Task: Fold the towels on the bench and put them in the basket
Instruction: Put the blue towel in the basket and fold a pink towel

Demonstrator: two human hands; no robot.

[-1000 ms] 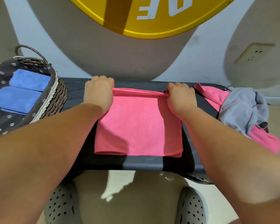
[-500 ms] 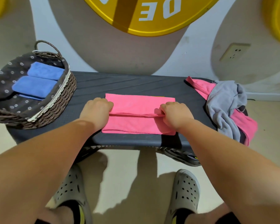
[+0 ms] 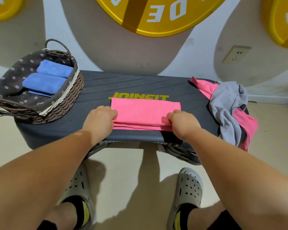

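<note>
A pink towel lies folded into a long strip on the near half of the dark bench. My left hand pinches its near left corner and my right hand pinches its near right corner, both holding the folded top layer close to the front edge. A woven brown basket with a dark flowered lining stands on the bench's left end, with two folded blue towels inside. On the right end a grey towel lies crumpled over another pink towel.
The bench stands against a wall with large yellow discs and a socket. My two feet in grey perforated clogs stand on the pale floor just in front of the bench. Bare bench surface lies between the basket and the folded towel.
Both hands pulled the towel's far edge toward me, folding it over onto the near edge. The towel is now a narrower strip. My head moved back, showing more floor.
</note>
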